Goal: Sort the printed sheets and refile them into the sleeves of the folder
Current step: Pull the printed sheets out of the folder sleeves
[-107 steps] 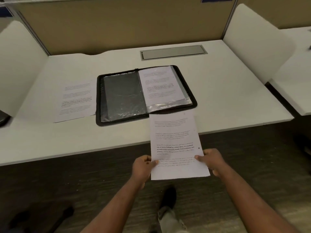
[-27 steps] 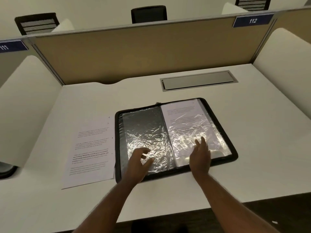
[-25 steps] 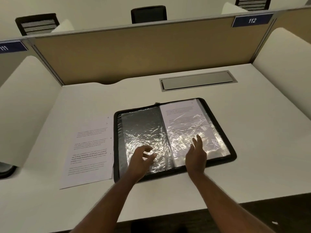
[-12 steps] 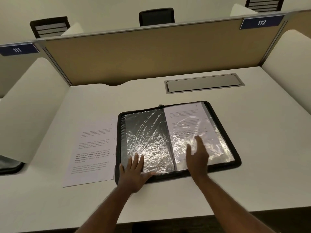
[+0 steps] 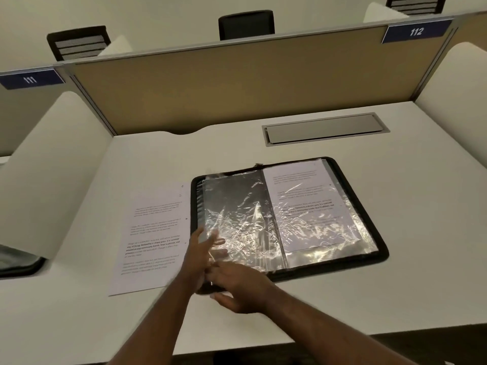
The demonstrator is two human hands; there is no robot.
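Note:
A black zip folder (image 5: 329, 270) lies open in the middle of the white desk. Its left clear sleeve (image 5: 237, 206) shows only the dark backing, with no sheet in it. The right sleeve holds a printed sheet (image 5: 303, 201). A loose printed sheet (image 5: 155, 233) lies flat on the desk just left of the folder. My left hand (image 5: 201, 252) rests with straight fingers on the near left corner of the left sleeve. My right hand (image 5: 237, 288) reaches leftward over the folder's near left edge, fingers extended, close against my left hand. Both hands are blurred.
A grey cable hatch (image 5: 325, 129) is set into the desk behind the folder. A tan partition (image 5: 237, 88) closes the back, and white curved dividers stand at the left (image 5: 52, 180) and right (image 5: 456, 83). A dark object (image 5: 15, 262) sits beyond the left divider.
The sheet I held earlier now lies in the right sleeve. In the last half second my right hand left the right sleeve and swung left to the folder's near left corner, beside my left hand.

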